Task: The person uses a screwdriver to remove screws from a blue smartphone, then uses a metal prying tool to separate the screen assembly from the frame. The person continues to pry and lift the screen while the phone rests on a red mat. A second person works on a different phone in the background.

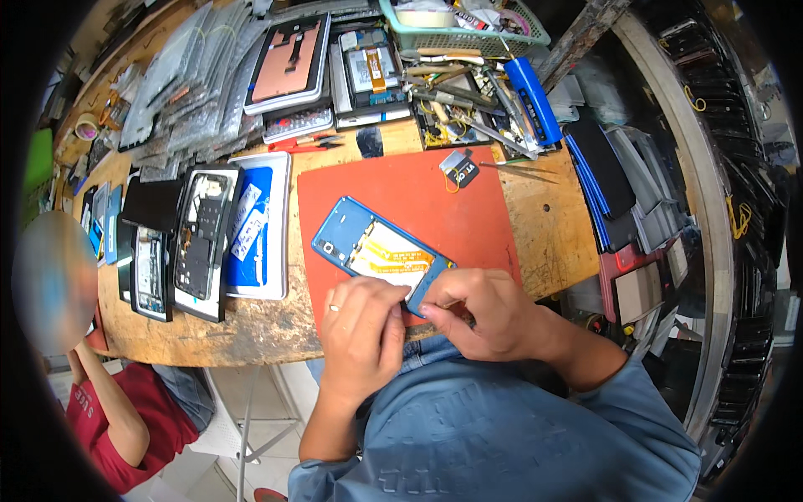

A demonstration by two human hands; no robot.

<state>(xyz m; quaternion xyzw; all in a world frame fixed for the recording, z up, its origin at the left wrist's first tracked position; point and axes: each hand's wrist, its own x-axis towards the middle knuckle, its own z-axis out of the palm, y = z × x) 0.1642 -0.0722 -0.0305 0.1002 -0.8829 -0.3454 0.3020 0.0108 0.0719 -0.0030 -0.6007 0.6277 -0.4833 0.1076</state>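
Note:
On a red mat (335,178) lies a blue smartphone (341,219) with its back cover off, slanting toward my right. A silver-white battery or plate (381,245) and orange flex cables (406,258) show inside it. My left hand (358,330), a ring on one finger, is closed over the phone's near long edge. At its lower right end, my right hand (485,314) has thumb and bent forefinger pinched on the phone's corner. Whether a small part sits between those fingertips is hidden. Beyond the phone lies a small black-and-grey piece (459,169) with a yellow band.
Tweezers (523,171) lie right of the mat. Opened phones (198,230) and a white-and-blue tray (276,226) stand left. Bagged parts (180,79), tools (452,92), a blue electric screwdriver (533,100) and a green basket (460,38) fill the back. A person (125,418) sits left.

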